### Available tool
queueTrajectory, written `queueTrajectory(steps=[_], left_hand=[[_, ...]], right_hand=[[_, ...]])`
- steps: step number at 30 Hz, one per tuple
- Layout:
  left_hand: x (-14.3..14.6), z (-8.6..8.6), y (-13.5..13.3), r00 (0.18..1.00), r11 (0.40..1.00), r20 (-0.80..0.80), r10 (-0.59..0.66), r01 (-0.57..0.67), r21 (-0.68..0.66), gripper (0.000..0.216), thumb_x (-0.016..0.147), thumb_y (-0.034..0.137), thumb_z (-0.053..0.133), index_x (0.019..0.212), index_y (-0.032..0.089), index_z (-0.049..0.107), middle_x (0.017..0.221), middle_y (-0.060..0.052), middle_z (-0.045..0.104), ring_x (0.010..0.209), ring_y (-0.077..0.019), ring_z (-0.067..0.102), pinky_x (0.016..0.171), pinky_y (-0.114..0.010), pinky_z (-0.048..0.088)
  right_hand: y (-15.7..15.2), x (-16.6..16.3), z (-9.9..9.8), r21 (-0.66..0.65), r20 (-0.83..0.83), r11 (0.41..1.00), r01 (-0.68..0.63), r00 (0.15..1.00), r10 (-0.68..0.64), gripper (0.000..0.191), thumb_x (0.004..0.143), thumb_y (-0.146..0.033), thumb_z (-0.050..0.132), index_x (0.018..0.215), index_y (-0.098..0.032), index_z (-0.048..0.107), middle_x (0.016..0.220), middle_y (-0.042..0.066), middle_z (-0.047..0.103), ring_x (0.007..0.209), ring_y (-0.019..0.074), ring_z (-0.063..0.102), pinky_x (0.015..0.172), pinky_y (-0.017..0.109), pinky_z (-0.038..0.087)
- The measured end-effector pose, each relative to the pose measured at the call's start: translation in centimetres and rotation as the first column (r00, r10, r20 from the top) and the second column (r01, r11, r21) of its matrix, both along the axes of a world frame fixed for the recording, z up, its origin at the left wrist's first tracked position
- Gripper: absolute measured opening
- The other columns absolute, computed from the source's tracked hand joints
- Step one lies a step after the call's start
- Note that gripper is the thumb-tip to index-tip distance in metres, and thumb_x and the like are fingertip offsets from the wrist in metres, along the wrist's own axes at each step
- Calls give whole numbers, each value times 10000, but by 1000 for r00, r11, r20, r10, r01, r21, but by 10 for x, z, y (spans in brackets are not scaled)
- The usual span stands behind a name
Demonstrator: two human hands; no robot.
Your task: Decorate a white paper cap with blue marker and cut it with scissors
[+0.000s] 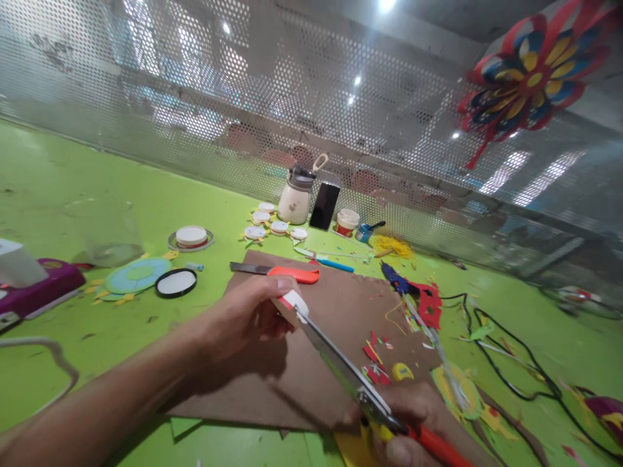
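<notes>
My left hand point(246, 321) hovers over a brown cardboard sheet point(341, 305) and pinches a small white and red piece point(293, 301). The tip of a long pair of scissors point(341, 366) meets that piece. My right hand point(421, 415) at the bottom edge grips the scissors by their orange handles. A yellow paper piece point(353, 451) shows under the right hand. Whether the blades are cutting the piece I cannot tell.
On the green table point(73, 168) lie an orange utility knife point(285, 273), a blue glue gun point(398, 280), red paper scraps point(431, 305) and a black cable point(506, 376). A white jar point(294, 198), a phone point(324, 205) and round lids point(191, 236) stand further back. A purple box point(43, 285) sits at left.
</notes>
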State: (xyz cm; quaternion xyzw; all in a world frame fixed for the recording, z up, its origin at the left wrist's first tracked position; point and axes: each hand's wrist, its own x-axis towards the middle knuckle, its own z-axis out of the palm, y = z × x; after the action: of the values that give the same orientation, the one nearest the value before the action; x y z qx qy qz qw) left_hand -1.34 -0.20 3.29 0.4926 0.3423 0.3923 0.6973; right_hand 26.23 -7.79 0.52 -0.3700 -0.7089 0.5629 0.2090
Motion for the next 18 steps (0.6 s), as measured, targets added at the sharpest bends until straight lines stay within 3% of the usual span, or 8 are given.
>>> queueTrajectory(steps=[3, 6, 13, 18], left_hand=[[-1, 1, 2, 998, 998, 14, 63, -63, 10, 386, 757, 550, 672, 730, 165, 653, 625, -19, 615, 548, -138, 481, 514, -246, 308], [-1, 2, 1, 999, 1000, 44, 23, -23, 19, 389, 727, 540, 710, 757, 155, 664, 635, -17, 617, 560, -143, 497, 527, -250, 335], [-3, 3, 3, 995, 994, 99, -14, 3, 112, 377, 753, 508, 774, 861, 150, 721, 756, -32, 675, 667, -156, 564, 573, -244, 409], [-6, 0, 5, 988, 993, 146, -41, 24, 118, 358, 803, 500, 769, 987, 196, 721, 828, -30, 714, 734, -170, 603, 652, -258, 445]], right_hand=[[1, 1, 5, 7, 30, 1000, -13, 999, 12, 569, 781, -744, 684, 870, -196, 812, 642, 12, 513, 593, 142, 467, 554, 243, 442], [1, 3, 12, 15, 96, 1000, -11, 995, 10, 523, 784, -698, 709, 857, -190, 814, 634, -1, 494, 593, 125, 441, 551, 218, 420], [-3, 3, 18, 46, 190, 971, 234, 952, -239, 405, 866, -451, 687, 1148, -171, 763, 728, 12, 593, 674, 142, 568, 670, 240, 510], [-11, 6, 20, -20, 157, 960, 278, 949, -272, 461, 876, -564, 657, 1102, -178, 767, 780, 48, 659, 711, 169, 636, 728, 283, 558]])
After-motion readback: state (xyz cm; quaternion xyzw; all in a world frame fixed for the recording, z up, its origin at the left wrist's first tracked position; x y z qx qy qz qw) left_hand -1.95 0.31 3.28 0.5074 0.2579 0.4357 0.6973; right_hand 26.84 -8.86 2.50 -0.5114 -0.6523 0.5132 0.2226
